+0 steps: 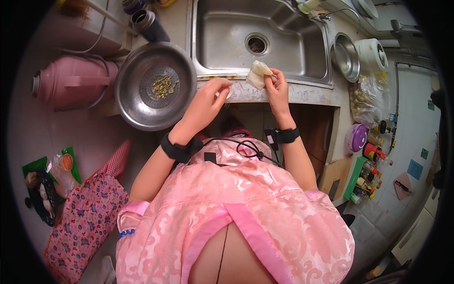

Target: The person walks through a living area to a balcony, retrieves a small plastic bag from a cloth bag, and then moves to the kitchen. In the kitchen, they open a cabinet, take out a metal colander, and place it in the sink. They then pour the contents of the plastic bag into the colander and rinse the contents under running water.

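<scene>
My right hand [277, 91] holds a crumpled off-white cloth or paper [258, 74] between thumb and fingers, over the sink's front rim. A small dark, shiny bit shows by its fingertips, too small to name. Left of it, my left hand [212, 96] has its fingers curled around a small pale round thing [230, 91], mostly hidden by the fingers, at the counter's front edge. The steel sink [227, 42] lies just beyond both hands, with dark residue in its drain [257, 44]. Beside my left forearm stands a steel colander [134, 96] holding small yellow-green pieces.
A pink thermos flask [76, 83] and an uncapped dark bottle [150, 26] stand left. On the right are a steel bowl [347, 56], a white appliance [370, 55], a clear bag of round produce [367, 96] and several seasoning bottles [369, 177]. A dark cable [253, 149] hangs across my waist.
</scene>
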Demonstrator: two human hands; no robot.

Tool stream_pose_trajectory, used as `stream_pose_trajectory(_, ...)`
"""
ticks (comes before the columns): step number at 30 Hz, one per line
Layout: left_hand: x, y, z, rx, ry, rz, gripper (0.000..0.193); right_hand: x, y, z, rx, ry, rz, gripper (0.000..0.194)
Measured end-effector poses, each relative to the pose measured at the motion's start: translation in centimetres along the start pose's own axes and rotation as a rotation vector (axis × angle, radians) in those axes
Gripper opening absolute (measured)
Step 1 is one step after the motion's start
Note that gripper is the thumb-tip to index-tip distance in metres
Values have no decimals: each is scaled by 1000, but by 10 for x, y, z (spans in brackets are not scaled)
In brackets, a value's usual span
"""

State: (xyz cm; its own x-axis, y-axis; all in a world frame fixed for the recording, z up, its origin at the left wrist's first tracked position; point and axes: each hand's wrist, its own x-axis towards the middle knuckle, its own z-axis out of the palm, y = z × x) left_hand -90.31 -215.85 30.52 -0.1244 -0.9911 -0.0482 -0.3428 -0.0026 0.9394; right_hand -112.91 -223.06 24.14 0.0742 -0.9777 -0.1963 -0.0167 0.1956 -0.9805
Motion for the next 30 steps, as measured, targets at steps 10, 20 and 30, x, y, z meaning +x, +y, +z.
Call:
stream_pose_trajectory(10,97,7,79,-762,18,-271,34,20,-65,-63,-17,-202,-92,24)
stream_pose_trajectory(20,42,8,16,-706,336,-363,27,16,13,-113,-833,-386,-320,86)
stream_pose_trajectory(30,12,1,34,-675,354,-414,26,18,-24,-88,-764,-334,-511,69)
